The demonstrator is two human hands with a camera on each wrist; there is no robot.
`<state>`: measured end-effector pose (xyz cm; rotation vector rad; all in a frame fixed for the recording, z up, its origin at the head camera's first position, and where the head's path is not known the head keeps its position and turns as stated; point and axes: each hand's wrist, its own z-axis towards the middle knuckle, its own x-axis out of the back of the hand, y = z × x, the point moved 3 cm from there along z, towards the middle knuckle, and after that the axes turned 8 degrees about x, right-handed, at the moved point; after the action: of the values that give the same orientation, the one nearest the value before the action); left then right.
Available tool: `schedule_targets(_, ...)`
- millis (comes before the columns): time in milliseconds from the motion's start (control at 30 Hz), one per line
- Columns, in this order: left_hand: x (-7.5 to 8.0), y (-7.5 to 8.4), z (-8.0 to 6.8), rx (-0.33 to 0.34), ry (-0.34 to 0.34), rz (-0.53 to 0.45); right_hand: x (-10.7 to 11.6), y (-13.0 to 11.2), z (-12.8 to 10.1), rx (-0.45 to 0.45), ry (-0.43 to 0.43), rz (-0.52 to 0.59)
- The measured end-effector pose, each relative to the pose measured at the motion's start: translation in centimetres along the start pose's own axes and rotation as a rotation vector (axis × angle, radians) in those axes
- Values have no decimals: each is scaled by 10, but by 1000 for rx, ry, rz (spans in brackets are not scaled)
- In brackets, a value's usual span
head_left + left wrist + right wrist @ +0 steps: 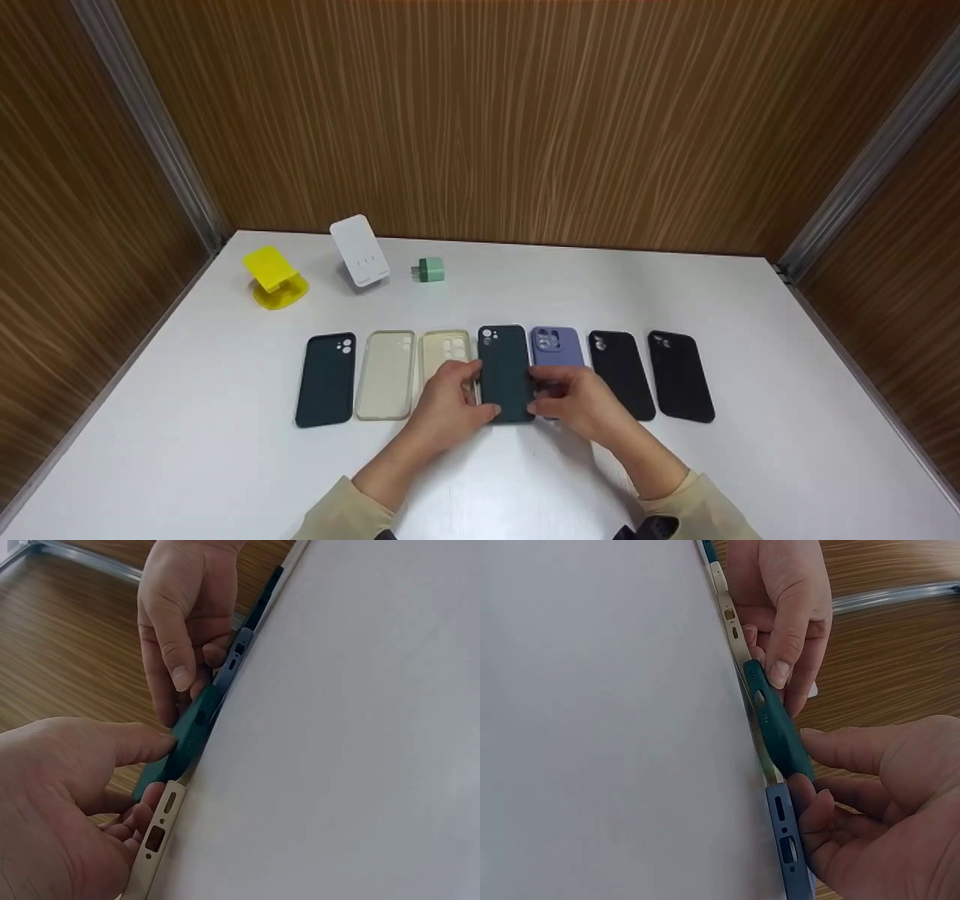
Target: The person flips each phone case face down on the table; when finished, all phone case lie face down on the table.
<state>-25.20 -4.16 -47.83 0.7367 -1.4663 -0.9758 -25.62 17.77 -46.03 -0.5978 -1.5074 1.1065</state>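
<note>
While both hands hold the central dark green case (504, 375) by its opposite long sides, it occupies the middle place of a row on the white table (225, 450), between the cream case (435, 360) and the lavender case (568, 346). The left hand (448, 397) pinches the left edge between thumb and fingers; the right hand (577, 397) does likewise at the right edge. Both wrist views show the case tilted against its neighbours; whether any edge bears on the table cannot be told. Good practice, as judged here, is a light, equal pinch, since a thin shell may flex under pressure. Both long edges are best brought level together, and the lower end aligned with those of the adjacent cases. Fingers working in the narrow gaps should avoid nudging either neighbour, and both hands should let go evenly.
</note>
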Motion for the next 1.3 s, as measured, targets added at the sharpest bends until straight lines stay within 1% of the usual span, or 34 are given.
schedule_targets(167, 0, 2, -3, -29, 6, 34, 0, 0, -3, -2, -1, -20)
schedule_targets(333, 1, 4, -4, -28, 4, 61, 0, -1, -3, -15, 22, -26)
schedule_targets(433, 2, 6, -4, -19, 6, 62, 0, -2, -3, -11, 31, -13)
schedule_targets(533, 6, 8, -5, 4, 9, 21, 0, -1, -2, -1, 38, 1)
schedule_targets(633, 16, 11, -6, 30, 3, -12, 0, -3, -1, 3, 45, 15)
schedule_targets(700, 26, 13, -8, 37, 3, -1, -1, -7, 0, 5, 44, 24)
schedule_targets(867, 51, 9, -11, 14, 43, 121, -8, -19, 5, 11, 21, 22)
schedule_targets(967, 63, 4, -14, 23, 57, 180, -16, -26, 10, 25, 6, 21)
schedule_targets(1067, 71, -1, -15, 35, 49, 216, -26, -33, 15, 41, 0, 30)
schedule_targets(1300, 80, -9, -17, 20, -11, 264, -50, -43, 25, 105, -11, 22)
